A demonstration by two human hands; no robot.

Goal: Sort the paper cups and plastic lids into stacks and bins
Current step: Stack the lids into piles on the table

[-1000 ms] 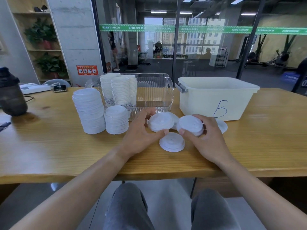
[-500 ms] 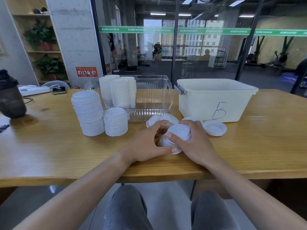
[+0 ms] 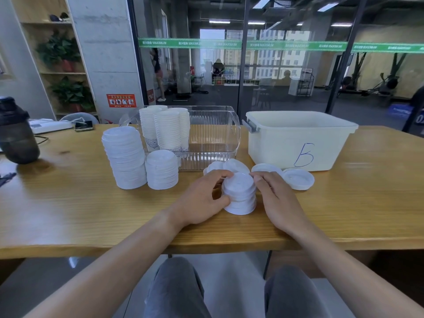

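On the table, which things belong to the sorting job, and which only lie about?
Job: small lid stack between left hand and right hand; loose lids; two lid stacks; cup stacks in clear bin; white bin.
Lying about: dark bottle; phone.

Three lid stacks, four loose lids, two bins, three cup stacks.
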